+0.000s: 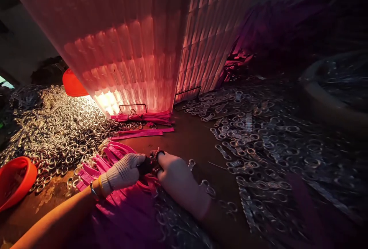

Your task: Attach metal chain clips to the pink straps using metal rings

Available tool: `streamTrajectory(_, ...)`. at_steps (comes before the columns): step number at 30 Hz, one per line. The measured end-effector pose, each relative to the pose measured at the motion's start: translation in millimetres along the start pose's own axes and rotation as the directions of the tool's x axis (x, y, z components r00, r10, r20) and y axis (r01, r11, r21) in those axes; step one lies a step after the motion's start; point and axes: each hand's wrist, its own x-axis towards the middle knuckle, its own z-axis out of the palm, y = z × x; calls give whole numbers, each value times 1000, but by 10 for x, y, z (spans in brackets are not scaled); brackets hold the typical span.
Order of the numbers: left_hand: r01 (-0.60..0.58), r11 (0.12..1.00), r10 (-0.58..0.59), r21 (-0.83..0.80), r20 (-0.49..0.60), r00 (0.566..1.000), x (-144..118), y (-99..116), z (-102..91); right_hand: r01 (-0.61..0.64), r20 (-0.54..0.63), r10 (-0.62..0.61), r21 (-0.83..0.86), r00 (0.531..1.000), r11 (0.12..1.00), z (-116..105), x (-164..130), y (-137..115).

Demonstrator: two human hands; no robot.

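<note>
Head view: the gloved left hand point(126, 170) and the right hand point(172, 174) met, fingers curled inward; whether they gripped anything was too dark to tell. Pink straps point(123, 203) lay beneath, toward the near edge of the surface point(191, 126); close, steady fingertips probably suited such fine work.

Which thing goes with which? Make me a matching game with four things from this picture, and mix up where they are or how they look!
1. Left hand
2. Pink strips
3. Red bowl
4. Ridged panel

A. At the picture's left edge
B. Lit up, at the top middle
C. In a pale glove with dark dots
D. Bunched under the left hand

Pairs: 1-C, 2-D, 3-A, 4-B
</note>
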Motion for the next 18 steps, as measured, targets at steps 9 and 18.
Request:
streamTrajectory(9, 172, 964, -184, -202, -40, 982, 35, -59, 52, -46, 246, 67, -91, 967, 995, -118, 85, 22)
streamTrajectory(18, 71, 997, -69, 28, -55, 996, 89, -218, 179, 226, 395, -70, -363, 916, 904, -92, 54, -42)
